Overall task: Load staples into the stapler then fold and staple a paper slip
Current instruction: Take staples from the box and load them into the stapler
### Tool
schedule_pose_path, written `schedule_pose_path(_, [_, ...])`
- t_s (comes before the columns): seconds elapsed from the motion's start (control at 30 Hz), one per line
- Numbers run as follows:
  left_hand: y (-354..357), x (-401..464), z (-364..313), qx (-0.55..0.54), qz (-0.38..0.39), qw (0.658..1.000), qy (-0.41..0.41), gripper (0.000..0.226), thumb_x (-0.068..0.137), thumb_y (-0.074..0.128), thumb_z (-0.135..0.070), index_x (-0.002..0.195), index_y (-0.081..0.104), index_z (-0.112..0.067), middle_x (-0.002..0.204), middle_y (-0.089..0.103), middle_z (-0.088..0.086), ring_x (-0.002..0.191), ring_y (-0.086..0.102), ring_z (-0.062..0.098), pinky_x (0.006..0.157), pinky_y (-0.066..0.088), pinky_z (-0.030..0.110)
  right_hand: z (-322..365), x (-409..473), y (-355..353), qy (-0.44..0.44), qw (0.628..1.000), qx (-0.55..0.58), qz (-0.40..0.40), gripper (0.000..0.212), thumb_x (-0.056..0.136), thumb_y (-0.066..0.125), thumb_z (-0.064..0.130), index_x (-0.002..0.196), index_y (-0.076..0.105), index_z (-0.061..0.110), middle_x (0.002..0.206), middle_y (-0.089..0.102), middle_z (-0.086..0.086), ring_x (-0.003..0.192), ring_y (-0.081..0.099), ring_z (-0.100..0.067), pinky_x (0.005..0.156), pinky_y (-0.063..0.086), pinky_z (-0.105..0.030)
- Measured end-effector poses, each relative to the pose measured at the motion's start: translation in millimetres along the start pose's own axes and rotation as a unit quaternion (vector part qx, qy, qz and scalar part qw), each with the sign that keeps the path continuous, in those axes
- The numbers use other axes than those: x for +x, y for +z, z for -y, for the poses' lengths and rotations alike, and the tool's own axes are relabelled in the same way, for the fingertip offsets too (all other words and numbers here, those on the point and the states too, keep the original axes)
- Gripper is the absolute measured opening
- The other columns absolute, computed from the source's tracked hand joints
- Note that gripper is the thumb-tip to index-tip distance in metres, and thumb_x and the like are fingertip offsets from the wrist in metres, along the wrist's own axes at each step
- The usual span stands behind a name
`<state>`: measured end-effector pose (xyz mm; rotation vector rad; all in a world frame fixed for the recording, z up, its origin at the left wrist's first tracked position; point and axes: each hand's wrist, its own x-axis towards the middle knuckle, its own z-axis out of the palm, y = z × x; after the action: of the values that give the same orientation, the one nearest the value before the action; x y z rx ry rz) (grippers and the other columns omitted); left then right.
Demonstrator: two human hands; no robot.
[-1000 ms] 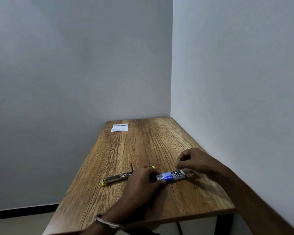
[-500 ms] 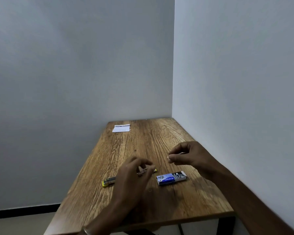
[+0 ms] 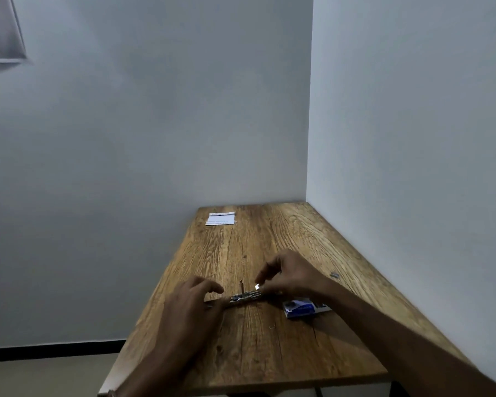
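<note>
left hand (image 3: pixel 195 303) pinning stapler (image 3: pixel 242 298) steady on table (image 3: pixel 269 353); right hand (image 3: pixel 291 275) pinching staple strip (image 3: pixel 257 287) (aiming at open channel).

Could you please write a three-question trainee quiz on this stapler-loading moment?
1. True or false: the paper slip lies at the table's far end, apart from both hands.
2. Which hand brings a strip of staples to the open stapler? A) left B) right
3. Fill in: the blue staple box lies under the ____ forearm.

Key: 1 true; 2 B, the right hand pinches the strip while the left hand steadies the stapler; 3 right.
</note>
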<state>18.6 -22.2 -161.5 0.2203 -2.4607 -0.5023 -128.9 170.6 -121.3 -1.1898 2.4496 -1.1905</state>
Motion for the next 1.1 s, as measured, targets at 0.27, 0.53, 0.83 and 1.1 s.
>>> schedule_pose_path(0.27, [8,2,4,0.043,0.041,0.998,0.020,0.026,0.085,0.057,-0.057,0.106,0.062,-0.041,0.102,0.053,-0.025,0.093,0.044,-0.001,0.081,0.042,0.024,-10,8,5,0.013,1.000,0.020,0.008,0.047,0.074,0.085,0.013,0.117,0.070,0.021,0.092,0.078,0.005,0.087,0.073,-0.004,0.079,0.054,-0.021])
schedule_pose_path(0.53, [7,-1,3,0.037,0.037,0.998,0.028,0.021,0.087,0.058,-0.053,0.104,0.061,-0.040,0.097,0.058,-0.023,0.090,0.049,-0.001,0.082,0.045,0.024,-12,9,7,-0.004,1.000,0.006,0.028,0.047,0.075,0.084,0.012,0.118,0.068,0.022,0.097,0.077,0.003,0.089,0.073,-0.003,0.080,0.058,-0.020])
schedule_pose_path(0.83, [5,-1,3,0.036,0.040,0.998,0.030,0.019,0.088,0.058,-0.050,0.104,0.061,-0.040,0.095,0.056,-0.024,0.088,0.049,-0.002,0.082,0.046,0.023,-17,13,9,-0.020,0.999,-0.030,0.035,0.050,0.072,0.084,0.005,0.119,0.069,0.017,0.100,0.076,0.001,0.088,0.073,-0.002,0.074,0.058,-0.016])
schedule_pose_path(1.1, [5,-1,3,0.036,0.039,0.998,0.034,0.018,0.088,0.059,-0.050,0.103,0.062,-0.040,0.094,0.056,-0.023,0.086,0.049,-0.002,0.078,0.046,0.022,-15,6,0,-0.044,0.994,-0.088,0.048,0.023,0.083,0.077,0.021,0.103,0.075,0.030,0.111,0.069,0.014,0.101,0.064,0.006,0.080,0.054,-0.018])
